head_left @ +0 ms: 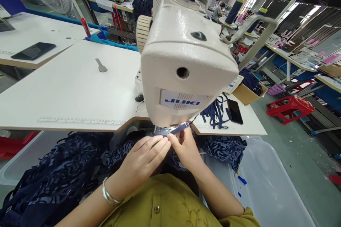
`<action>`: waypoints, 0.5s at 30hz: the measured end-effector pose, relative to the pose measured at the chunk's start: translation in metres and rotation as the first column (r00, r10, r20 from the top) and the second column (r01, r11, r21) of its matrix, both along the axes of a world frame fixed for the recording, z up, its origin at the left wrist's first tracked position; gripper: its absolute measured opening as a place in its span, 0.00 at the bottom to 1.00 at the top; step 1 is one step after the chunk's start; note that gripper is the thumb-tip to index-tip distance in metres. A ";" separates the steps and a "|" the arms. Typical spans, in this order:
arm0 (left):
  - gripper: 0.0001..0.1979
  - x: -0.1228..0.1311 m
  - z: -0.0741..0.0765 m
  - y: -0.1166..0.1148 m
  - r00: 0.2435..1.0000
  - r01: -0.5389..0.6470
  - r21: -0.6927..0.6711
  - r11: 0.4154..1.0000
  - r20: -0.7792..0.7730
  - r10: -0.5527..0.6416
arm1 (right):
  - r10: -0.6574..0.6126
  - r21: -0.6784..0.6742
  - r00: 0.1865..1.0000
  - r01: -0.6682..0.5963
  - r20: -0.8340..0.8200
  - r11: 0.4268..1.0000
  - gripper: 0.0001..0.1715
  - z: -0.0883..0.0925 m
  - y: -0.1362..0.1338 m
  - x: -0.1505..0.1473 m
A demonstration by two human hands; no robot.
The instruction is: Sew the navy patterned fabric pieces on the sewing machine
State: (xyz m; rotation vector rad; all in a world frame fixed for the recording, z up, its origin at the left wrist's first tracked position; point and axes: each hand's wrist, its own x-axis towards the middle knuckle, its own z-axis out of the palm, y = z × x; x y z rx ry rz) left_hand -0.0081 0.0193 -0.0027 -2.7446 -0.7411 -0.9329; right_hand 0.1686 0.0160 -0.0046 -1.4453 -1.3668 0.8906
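Observation:
A navy strap [178,128] with a small metal-looking fitting runs beneath the head of a white JUKI sewing machine [189,67]. My right hand [188,147] grips the strap, thumb in front and fingers curled behind it. Close beside it, my left hand [146,154] has its fingers pressed together on the strap's left part, their tips meeting my right thumb. The needle and presser foot are mostly hidden by the machine head. Navy patterned fabric [119,154] hangs below the table edge, partly behind my left hand.
More patterned garments [61,173] fill the left of a clear plastic bin [269,170]. Cut navy straps [214,113] and a phone [235,111] lie right of the machine. A grey flat piece [101,66] rests on the white table [66,92]. A red stool [290,108] stands at right.

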 end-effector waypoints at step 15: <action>0.13 0.018 0.007 -0.005 0.969 -0.244 0.030 0.969 0.044 0.243 | 0.038 0.010 0.993 -0.039 0.112 0.999 0.03 0.006 0.042 0.016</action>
